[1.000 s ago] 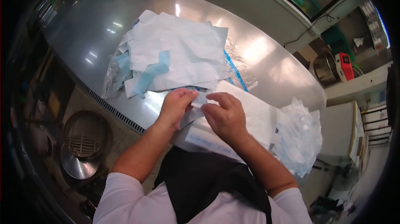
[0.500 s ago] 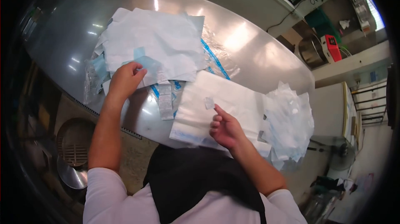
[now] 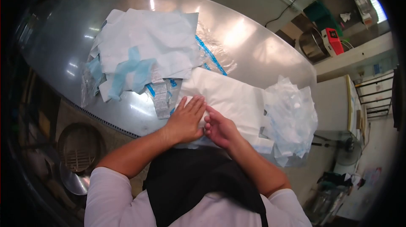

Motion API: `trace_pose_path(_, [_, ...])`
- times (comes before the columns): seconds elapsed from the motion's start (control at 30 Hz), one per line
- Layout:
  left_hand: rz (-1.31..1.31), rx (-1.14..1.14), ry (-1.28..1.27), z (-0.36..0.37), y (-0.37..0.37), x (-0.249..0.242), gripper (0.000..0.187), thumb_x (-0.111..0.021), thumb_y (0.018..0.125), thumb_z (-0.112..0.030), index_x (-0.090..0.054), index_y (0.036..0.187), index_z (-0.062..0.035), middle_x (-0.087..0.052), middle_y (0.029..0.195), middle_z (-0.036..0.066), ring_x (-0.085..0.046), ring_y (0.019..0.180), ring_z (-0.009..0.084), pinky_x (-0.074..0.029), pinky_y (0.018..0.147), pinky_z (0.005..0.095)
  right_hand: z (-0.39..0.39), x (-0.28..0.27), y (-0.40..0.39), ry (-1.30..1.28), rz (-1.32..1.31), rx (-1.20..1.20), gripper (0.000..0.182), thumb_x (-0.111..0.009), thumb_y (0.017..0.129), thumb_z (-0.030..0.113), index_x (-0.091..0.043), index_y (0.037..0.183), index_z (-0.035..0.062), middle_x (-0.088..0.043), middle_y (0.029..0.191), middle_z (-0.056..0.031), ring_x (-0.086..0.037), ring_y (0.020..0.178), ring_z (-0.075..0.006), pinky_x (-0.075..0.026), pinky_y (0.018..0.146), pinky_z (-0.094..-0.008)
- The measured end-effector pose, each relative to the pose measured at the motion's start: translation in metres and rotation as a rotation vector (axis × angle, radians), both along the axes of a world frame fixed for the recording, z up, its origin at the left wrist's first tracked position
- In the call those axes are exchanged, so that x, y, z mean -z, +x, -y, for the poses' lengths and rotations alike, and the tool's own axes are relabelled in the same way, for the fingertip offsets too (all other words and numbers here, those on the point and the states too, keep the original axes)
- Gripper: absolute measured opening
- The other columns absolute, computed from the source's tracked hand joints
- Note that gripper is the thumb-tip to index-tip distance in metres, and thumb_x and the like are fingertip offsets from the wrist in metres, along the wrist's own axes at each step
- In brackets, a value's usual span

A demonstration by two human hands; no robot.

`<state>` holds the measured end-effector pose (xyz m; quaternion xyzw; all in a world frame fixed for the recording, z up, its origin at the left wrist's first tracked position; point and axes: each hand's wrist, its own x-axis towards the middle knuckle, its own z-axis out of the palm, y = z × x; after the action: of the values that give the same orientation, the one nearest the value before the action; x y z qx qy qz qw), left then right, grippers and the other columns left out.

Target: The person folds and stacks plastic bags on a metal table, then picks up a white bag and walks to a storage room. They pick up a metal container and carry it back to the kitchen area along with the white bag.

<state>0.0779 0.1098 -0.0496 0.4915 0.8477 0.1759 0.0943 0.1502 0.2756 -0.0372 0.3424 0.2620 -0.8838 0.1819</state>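
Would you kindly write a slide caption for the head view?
Left hand flat and right hand on white pouch stack, steel table.

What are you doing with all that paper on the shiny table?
A person stands at a metal table. The left hand lies flat on a stack of white sheets by the near edge, and the right hand touches the same stack beside it. A messy pile of white and blue wrappers lies farther back, and crumpled clear plastic sits on the right.
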Motion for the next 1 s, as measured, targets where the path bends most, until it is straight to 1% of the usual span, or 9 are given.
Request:
trace_pose_path(0.03, [0.002,0.01,-0.044,-0.001,-0.001,0.002,0.08,-0.054,0.085,-0.045,-0.031,0.145,0.002,-0.027,0.153,0.021,-0.022,0.144,0.0331,-0.014,0.117,0.0507,-0.005,-0.006,0.001,0.001,-0.004,0.01,0.049,-0.054,0.096,0.021,-0.041,0.143,0.0193,-0.058,0.081,0.0028,-0.052,0.067,-0.0101,-0.042,0.059,-0.0263])
trace_pose_path(0.17, [-0.025,0.017,-0.098,-0.003,0.001,0.0,0.086,-0.053,0.084,-0.053,-0.03,0.146,0.002,-0.025,0.154,0.02,-0.019,0.145,0.0322,-0.012,0.117,0.0499,-0.037,-0.024,0.02,0.678,-0.089,-0.201,0.05,-0.058,0.092,0.021,-0.045,0.14,0.0135,-0.066,0.099,-0.0041,-0.062,0.088,-0.0166,-0.048,0.072,-0.0303])
trace_pose_path(0.23, [-0.006,-0.005,-0.111,-0.005,0.003,-0.001,0.088,-0.052,0.085,-0.058,-0.03,0.146,0.0019,-0.025,0.154,0.02,-0.018,0.145,0.0319,-0.012,0.117,0.0496,-0.055,-0.017,0.025,2.069,-0.586,-0.332,0.043,-0.062,0.089,0.024,-0.056,0.129,0.0103,-0.065,0.106,-0.0083,-0.061,0.096,-0.0249,-0.048,0.081,-0.0373])
trace_pose_path(0.27, [0.009,-0.003,-0.102,-0.007,0.002,-0.001,0.089,-0.055,0.084,-0.058,-0.03,0.145,0.0021,-0.027,0.153,0.021,-0.02,0.144,0.034,-0.012,0.117,0.0503,-0.06,-0.012,0.028,2.244,-0.501,-0.346,0.037,-0.066,0.084,0.025,-0.063,0.117,0.0091,-0.062,0.119,-0.0118,-0.057,0.108,-0.0323,-0.043,0.093,-0.0464])
trace_pose_path(0.37, [0.043,-0.077,0.038,-0.001,0.002,-0.012,0.084,-0.059,0.084,-0.05,-0.032,0.144,0.0025,-0.028,0.152,0.023,-0.023,0.143,0.0373,-0.014,0.116,0.0507,-0.069,0.024,0.034,2.5,-0.451,-0.458,0.038,-0.071,0.079,0.023,-0.065,0.115,0.0123,-0.06,0.124,-0.0111,-0.053,0.118,-0.0303,-0.036,0.101,-0.0494])
trace_pose_path(0.5, [-0.021,-0.197,0.233,0.019,0.027,-0.027,0.082,-0.064,0.083,-0.041,-0.031,0.144,0.0022,-0.027,0.151,0.025,-0.025,0.141,0.0419,-0.017,0.114,0.0542,-0.064,0.024,0.041,2.291,-0.701,-0.411,0.02,-0.07,0.08,0.02,-0.069,0.099,0.0128,-0.059,0.127,-0.0107,-0.051,0.122,-0.027,-0.032,0.103,-0.0518])
trace_pose_path(0.57, [0.016,-0.231,0.304,0.021,0.042,-0.028,0.081,-0.064,0.083,-0.038,-0.029,0.145,0.0019,-0.028,0.151,0.026,-0.025,0.14,0.0432,-0.017,0.113,0.0541,-0.057,0.008,0.039,2.332,-0.749,-0.315,0.011,-0.071,0.079,0.019,-0.069,0.088,0.0119,-0.065,0.115,-0.0092,-0.059,0.11,-0.0261,-0.041,0.095,-0.0473])
trace_pose_path(0.67, [0.047,-0.27,0.216,0.019,0.055,-0.018,0.082,-0.064,0.084,-0.037,-0.027,0.146,0.0022,-0.028,0.15,0.026,-0.024,0.141,0.0423,-0.018,0.113,0.0538,-0.061,-0.011,0.042,1.965,-0.938,-0.169,0.011,-0.072,0.08,0.02,-0.069,0.079,0.0095,-0.071,0.085,-0.0064,-0.067,0.077,-0.0267,-0.053,0.068,-0.0365])
trace_pose_path(1.0, [0.031,-0.291,0.051,-0.001,0.047,-0.002,0.072,-0.064,0.084,-0.036,-0.037,0.14,0.0007,-0.039,0.146,0.021,-0.033,0.137,0.0365,-0.023,0.111,0.0539,-0.102,-0.027,0.074,1.86,-0.702,-0.337,0.011,-0.065,0.083,0.018,-0.071,0.087,0.0086,-0.07,0.09,-0.009,-0.065,0.086,-0.0299,-0.05,0.078,-0.041])
